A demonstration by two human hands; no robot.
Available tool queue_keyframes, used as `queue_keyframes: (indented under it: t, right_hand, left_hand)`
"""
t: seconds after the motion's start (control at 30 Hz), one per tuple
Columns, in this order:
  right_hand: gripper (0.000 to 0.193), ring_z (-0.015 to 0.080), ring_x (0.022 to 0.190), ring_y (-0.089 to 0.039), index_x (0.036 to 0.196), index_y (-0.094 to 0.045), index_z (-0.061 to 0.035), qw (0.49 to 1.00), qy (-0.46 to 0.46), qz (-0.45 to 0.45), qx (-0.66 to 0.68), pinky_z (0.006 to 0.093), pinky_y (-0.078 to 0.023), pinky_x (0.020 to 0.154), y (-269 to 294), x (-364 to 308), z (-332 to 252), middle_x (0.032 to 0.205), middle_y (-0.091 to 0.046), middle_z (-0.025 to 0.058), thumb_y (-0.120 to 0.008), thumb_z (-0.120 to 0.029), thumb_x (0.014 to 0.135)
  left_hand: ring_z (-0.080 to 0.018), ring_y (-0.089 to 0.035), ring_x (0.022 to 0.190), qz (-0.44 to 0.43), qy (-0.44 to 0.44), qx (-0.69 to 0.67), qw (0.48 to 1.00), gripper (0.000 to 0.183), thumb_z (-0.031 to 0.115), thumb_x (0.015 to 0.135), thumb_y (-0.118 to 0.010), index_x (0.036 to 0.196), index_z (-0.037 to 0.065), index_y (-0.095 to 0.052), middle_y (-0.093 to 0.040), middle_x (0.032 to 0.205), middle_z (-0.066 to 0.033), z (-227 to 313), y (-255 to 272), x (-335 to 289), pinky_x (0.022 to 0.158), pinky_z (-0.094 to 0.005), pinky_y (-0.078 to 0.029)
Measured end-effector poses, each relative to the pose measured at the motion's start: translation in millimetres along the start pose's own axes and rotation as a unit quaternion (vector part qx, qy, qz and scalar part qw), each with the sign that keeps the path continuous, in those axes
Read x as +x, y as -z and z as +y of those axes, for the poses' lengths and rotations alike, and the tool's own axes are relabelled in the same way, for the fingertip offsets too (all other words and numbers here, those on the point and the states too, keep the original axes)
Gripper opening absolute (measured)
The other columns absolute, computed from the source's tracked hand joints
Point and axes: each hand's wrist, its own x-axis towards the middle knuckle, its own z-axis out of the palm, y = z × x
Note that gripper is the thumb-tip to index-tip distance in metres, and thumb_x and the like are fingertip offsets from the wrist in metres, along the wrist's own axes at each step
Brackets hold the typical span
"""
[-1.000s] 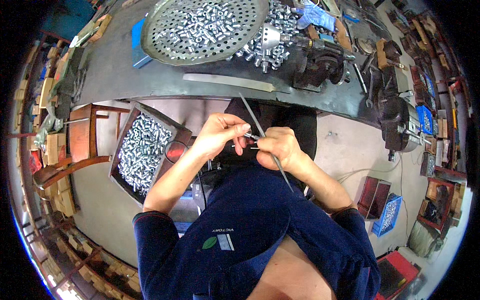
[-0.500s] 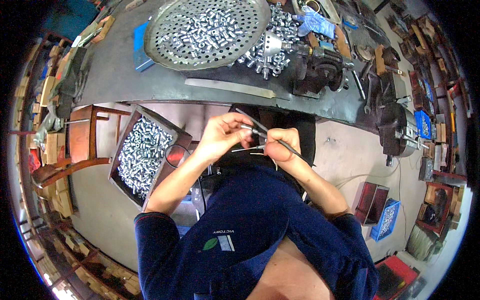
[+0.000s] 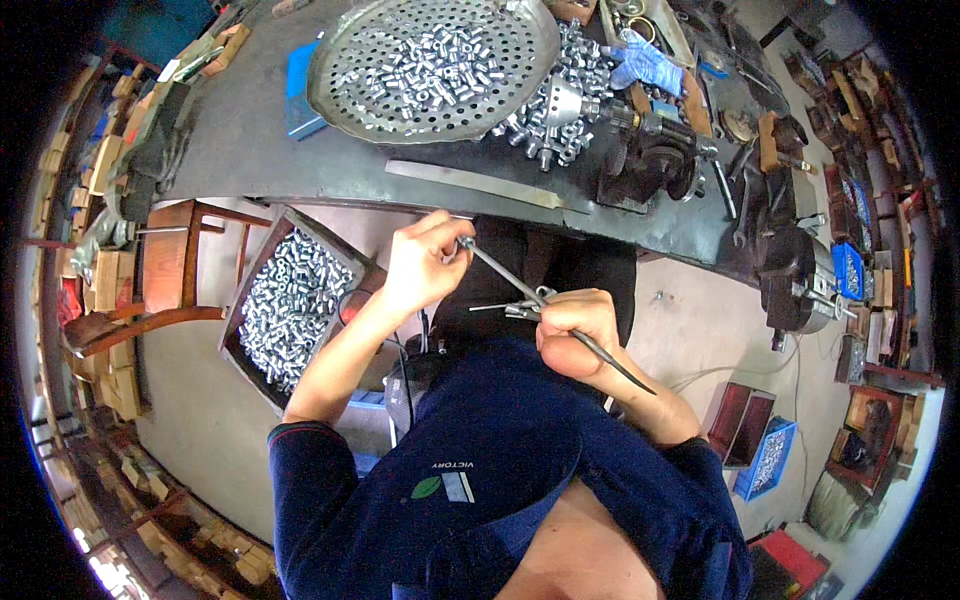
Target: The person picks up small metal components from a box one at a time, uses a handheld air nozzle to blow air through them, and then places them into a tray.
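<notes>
In the head view, one part (image 3: 464,243) is in work, up at the left fingertips below the counter (image 3: 245,150)'s near edge. The left grip (image 3: 430,258) pinches it; the right grip (image 3: 580,330) is closed around a file (image 3: 500,268) and also seems to hold a thin tool (image 3: 515,309), its kind unclear. The file's tip meets the part; whether it sits inside the bore is too small to tell. This piece looks mid-way, being neither laid down nor free of the file. Many like it lie in the perforated plate (image 3: 350,115), in a heap (image 3: 555,140) beside it and in the crate (image 3: 368,279) at left; which are finished and which are left, the view does not show.

The part is small, bright and metallic, mostly hidden by fingers. The file is long, slim and dark grey, slanting down to a pointed end past the right wrist.
</notes>
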Motion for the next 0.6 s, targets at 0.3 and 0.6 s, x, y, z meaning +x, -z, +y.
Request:
queue_keyframes:
  t: [0.3, 0.6]
  right_hand:
    - [0.042, 0.0226, 0.043, -0.038, 0.054, -0.036, -0.0035, 0.998, -0.026, 0.028, -0.048, 0.0337, -0.027, 0.043, -4.5, 18.2, 32.9, 0.051, -0.034, 0.0089, -0.058, -0.034, 0.073]
    - [0.042, 0.0175, 0.042, -0.04, 0.052, -0.037, -0.0043, 0.992, -0.046, 0.113, -0.009, 0.0299, -0.027, 0.042, 20.5, 7.3, 16.4, 0.047, -0.036, 0.0057, -0.06, -0.034, 0.071]
  left_hand:
    - [-0.02, -0.053, 0.051, -0.029, -0.105, 0.016, 0.994, 0.025, -0.001, 0.059, -0.065, 0.083, 0.003, -0.062, -0.05, 0.062, -0.0079, 4.4, -16.1, 18.3, 0.045, -0.031, -0.041]
    - [-0.0224, -0.062, 0.06, 0.104, 0.0, 0.136, 0.985, 0.031, 0.014, 0.075, -0.065, 0.104, 0.005, -0.06, -0.064, 0.075, -0.0098, -27.5, 38.8, 137.9, 0.06, -0.0346, -0.05]
